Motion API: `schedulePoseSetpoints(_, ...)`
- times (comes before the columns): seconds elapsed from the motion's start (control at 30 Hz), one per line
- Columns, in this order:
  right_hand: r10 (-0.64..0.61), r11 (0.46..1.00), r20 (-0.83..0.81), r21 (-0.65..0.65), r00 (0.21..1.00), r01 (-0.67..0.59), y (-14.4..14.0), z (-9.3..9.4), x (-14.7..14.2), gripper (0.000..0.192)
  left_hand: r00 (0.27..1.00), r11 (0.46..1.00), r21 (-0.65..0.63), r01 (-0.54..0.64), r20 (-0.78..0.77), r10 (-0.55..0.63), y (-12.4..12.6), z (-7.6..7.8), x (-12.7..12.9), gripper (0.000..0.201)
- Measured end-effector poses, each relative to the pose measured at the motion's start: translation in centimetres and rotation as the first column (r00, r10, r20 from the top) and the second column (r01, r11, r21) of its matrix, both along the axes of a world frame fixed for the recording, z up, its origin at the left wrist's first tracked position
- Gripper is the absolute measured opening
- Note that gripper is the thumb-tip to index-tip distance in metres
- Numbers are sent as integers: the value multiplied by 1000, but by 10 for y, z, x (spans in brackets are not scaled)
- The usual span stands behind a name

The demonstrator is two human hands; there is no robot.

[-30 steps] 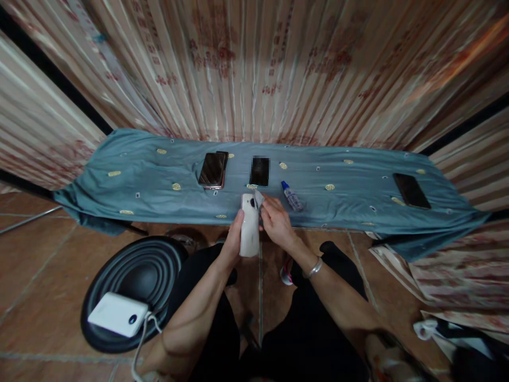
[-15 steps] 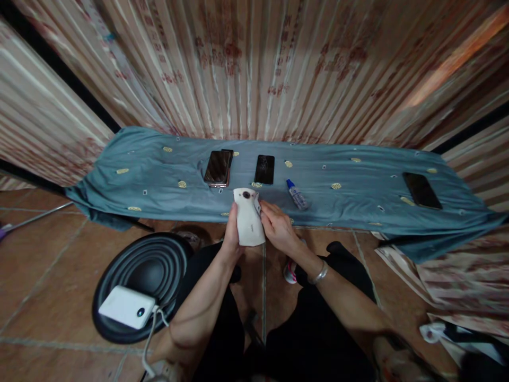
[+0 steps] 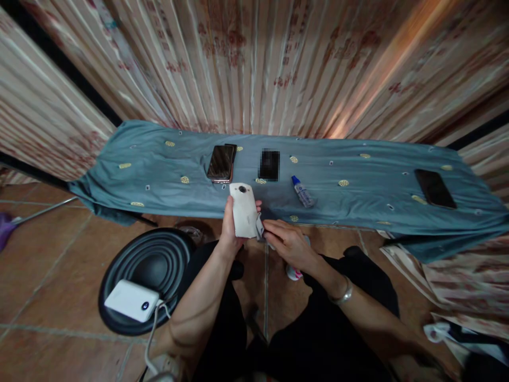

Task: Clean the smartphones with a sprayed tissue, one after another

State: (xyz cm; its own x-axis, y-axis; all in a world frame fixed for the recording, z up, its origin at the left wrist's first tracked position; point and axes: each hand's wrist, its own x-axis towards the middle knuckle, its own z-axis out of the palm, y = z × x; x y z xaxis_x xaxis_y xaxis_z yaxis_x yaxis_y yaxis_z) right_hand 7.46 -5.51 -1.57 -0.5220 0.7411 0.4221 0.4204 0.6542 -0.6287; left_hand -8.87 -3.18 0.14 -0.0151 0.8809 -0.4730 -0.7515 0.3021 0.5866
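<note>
Down toward the near end has slid the right hand, pinching a cloth; steady strokes suit while the left hand grips the white phone.

Your left hand is gripping a white phone, back side up, just near of the teal cloth. Your right hand is pinching a small grey wipe against the phone's lower right edge. A small spray bottle is lying on the cloth to the right.
</note>
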Motion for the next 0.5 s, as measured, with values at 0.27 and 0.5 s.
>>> schedulePoseSetpoints(0.27, -16, 978, 0, 209, 1000, 15, -5, 2, -3, 27, 1000, 1000, 8, 2, 23, -2, -1, 1, 3, 64)
schedulePoseSetpoints(0.5, 58, 940, 59, 334, 997, -74, -15, 4, -16, 34, 1000, 997, -74, 20, 20, -19, -4, 0, 6, 67)
